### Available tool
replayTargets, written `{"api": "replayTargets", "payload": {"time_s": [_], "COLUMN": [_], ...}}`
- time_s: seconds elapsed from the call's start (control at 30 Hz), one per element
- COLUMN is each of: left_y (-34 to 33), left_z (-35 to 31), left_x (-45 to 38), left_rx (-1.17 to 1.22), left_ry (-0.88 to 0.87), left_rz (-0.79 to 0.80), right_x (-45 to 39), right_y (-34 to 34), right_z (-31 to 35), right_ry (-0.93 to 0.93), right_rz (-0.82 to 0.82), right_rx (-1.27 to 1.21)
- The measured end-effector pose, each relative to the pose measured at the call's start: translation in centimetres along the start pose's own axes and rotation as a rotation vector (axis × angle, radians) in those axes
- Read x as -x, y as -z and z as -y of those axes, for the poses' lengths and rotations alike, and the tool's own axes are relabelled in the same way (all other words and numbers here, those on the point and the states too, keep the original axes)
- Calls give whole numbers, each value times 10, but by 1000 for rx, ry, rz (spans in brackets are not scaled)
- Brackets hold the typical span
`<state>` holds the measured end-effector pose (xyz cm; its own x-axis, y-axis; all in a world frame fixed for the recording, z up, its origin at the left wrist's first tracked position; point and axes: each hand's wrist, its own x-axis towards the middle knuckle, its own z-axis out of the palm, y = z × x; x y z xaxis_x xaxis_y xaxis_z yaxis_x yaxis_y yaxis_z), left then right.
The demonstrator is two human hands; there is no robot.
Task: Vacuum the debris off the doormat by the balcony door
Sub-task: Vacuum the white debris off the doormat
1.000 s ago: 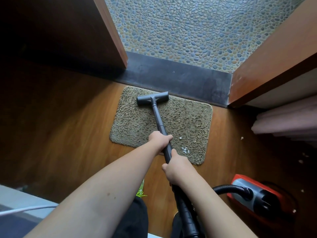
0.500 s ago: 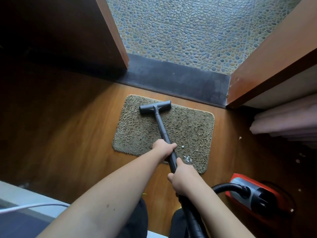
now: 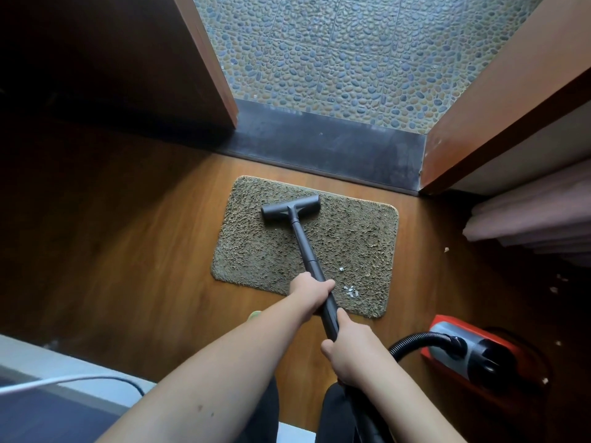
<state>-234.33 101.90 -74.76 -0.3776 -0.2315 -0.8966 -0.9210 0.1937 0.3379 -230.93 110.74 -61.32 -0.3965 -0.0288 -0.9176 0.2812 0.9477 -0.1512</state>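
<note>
Doormat lies flat on the wooden floor, just near of the dark balcony threshold; it looks like a shaggy, soft mat, light enough to creep or bunch under a hard pull, so strokes should probably be steady. Vacuum wand looks rigid and light, best steered two-handed. Its floor head rests on the mat's far-left part. Left hand grips the wand over the mat's near edge; right hand grips it nearer, off the mat. White debris sits near the mat's near-right corner, just right of the left hand, well apart from the head. A red canister vacuum stands at the near right
</note>
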Motion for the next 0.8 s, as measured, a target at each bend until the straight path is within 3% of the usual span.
{"api": "replayTargets", "payload": {"time_s": [0.33, 0.8], "left_y": [-8, 21], "left_z": [14, -30], "left_x": [12, -35], "left_rx": [-36, -26], "left_ry": [-10, -26], "left_rz": [-9, -13], "right_x": [12, -38], "right_y": [-10, 11], "right_z": [-14, 24], "right_ry": [5, 13], "right_rz": [3, -59], "right_rx": [-64, -97]}}
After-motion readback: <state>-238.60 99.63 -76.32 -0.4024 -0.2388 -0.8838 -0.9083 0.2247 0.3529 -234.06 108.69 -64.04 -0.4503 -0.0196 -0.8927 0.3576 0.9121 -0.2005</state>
